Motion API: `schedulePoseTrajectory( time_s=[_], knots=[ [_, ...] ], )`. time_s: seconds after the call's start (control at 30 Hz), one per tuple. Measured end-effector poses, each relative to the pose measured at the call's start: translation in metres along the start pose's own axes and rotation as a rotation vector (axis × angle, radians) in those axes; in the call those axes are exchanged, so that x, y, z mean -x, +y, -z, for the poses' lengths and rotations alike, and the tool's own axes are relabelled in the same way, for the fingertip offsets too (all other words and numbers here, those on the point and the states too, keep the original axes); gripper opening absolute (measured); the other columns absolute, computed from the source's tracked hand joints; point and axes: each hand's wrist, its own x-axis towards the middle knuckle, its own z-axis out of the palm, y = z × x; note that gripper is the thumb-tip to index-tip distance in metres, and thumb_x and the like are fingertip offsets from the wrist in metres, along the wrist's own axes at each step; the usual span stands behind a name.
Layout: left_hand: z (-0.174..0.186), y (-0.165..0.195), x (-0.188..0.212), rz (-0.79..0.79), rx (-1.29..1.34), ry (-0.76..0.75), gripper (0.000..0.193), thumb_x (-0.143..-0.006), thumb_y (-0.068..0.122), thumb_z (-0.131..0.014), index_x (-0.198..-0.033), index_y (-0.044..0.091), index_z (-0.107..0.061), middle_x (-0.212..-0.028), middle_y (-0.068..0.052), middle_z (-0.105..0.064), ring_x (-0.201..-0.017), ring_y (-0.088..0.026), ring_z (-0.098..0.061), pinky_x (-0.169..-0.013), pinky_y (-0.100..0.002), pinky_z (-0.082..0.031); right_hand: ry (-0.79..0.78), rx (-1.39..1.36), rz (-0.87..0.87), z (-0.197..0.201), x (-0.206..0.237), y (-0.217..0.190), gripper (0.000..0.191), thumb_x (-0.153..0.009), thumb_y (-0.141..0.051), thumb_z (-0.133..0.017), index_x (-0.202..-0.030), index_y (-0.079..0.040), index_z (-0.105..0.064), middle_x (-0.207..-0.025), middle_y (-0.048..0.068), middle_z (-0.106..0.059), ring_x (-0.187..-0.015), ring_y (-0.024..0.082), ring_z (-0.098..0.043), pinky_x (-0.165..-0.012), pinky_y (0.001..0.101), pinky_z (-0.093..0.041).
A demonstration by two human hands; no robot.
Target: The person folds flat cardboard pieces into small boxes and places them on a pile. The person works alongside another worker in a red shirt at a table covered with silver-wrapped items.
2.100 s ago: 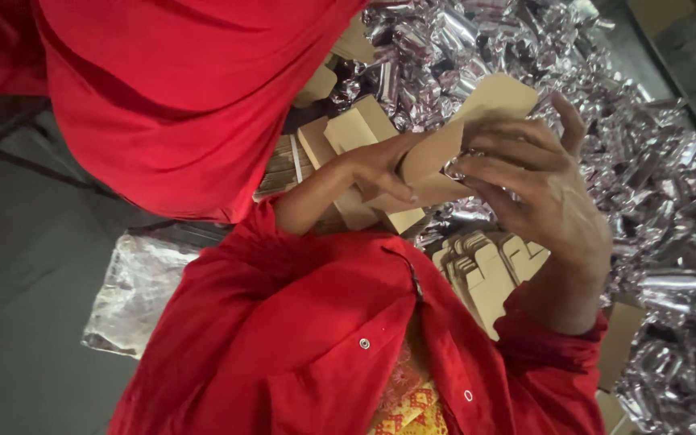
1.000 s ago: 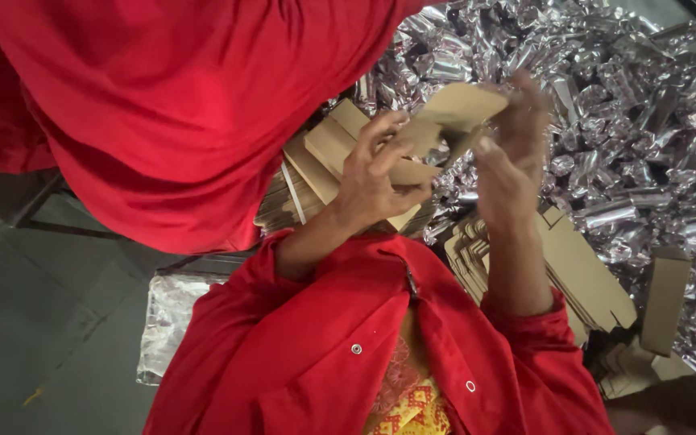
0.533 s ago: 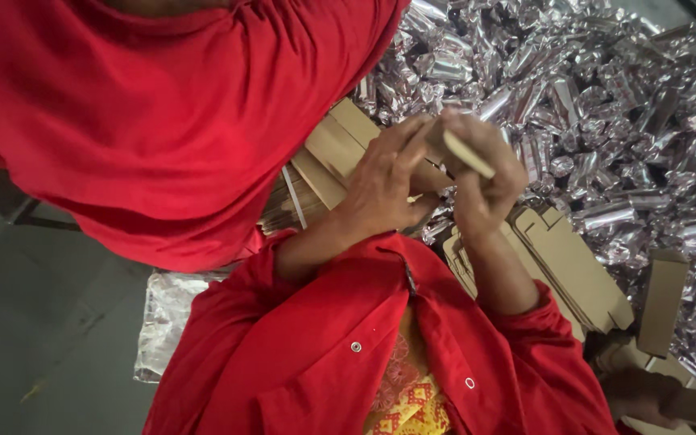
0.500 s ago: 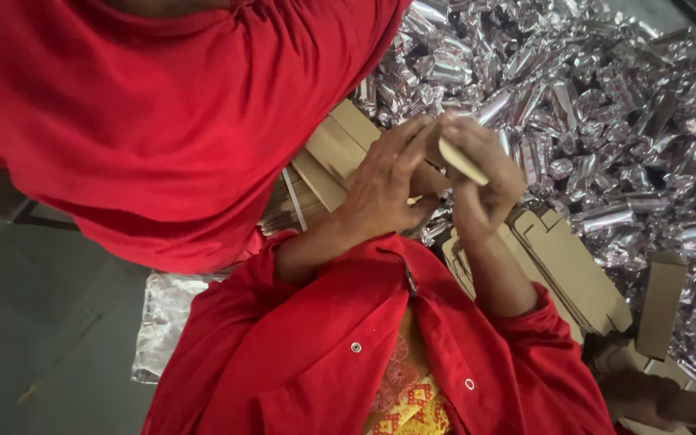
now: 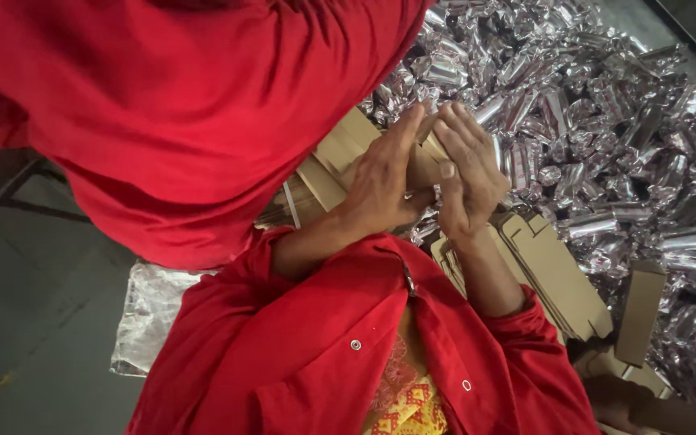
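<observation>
My left hand [image 5: 380, 181] and my right hand [image 5: 465, 173] are pressed together around a small brown cardboard box [image 5: 423, 167]. Only a narrow strip of the box shows between the palms and fingers. The hands are held above a stack of flat, unfolded brown cartons [image 5: 553, 274], at the edge of a large heap of silver foil packets [image 5: 606, 121]. My red jacket sleeves reach up from the bottom of the view.
Another person in a red garment [image 5: 203, 105] leans in at the upper left, close to my left hand. More flat cartons [image 5: 340, 153] lie under the hands. A folded brown box [image 5: 640, 312] stands at the right. A clear plastic bag [image 5: 151, 306] lies at the lower left.
The box was held up with its flap open between my fingers. Both hands have since closed in around it and lowered slightly, hiding most of it.
</observation>
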Motion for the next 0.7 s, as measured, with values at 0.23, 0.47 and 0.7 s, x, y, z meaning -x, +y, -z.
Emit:
schedulePoseTrajectory(
  time_s=[0.23, 0.47, 0.7],
  knots=[
    [0.006, -0.003, -0.006, -0.028, -0.022, -0.015, 0.123, -0.073, 0.01, -0.084, -0.163, -0.002, -0.001, -0.168, -0.026, -0.026, -0.155, -0.045, -0.036, -0.129, -0.049, -0.034, 0.027, -0.148, -0.096, -0.005, -0.004, -0.002, 0.035, -0.112, -0.016, -0.044, -0.136, 0.005, -0.057, -0.147, 0.024, -0.06, -0.144, 0.04, -0.055, -0.127, 0.0473, -0.041],
    [0.004, 0.004, 0.0, -0.035, -0.069, 0.013, 0.121, -0.078, 0.011, -0.084, -0.164, -0.002, 0.001, -0.169, -0.027, -0.02, -0.158, -0.046, -0.031, -0.132, -0.05, -0.032, 0.136, -0.246, 0.042, -0.02, 0.005, 0.013, 0.028, -0.108, -0.015, -0.041, -0.123, 0.009, -0.041, -0.138, 0.031, -0.059, -0.141, 0.044, -0.051, -0.124, 0.0557, -0.034],
    [-0.003, 0.004, 0.012, -0.028, -0.123, -0.033, 0.126, -0.069, 0.009, -0.083, -0.162, -0.003, 0.001, -0.169, -0.028, -0.018, -0.158, -0.046, -0.029, -0.131, -0.053, -0.029, 0.141, -0.066, 0.23, -0.02, 0.026, 0.025, 0.012, -0.108, -0.01, -0.045, -0.108, 0.002, -0.049, -0.138, 0.032, -0.06, -0.142, 0.045, -0.05, -0.128, 0.0593, -0.033]
  ],
)
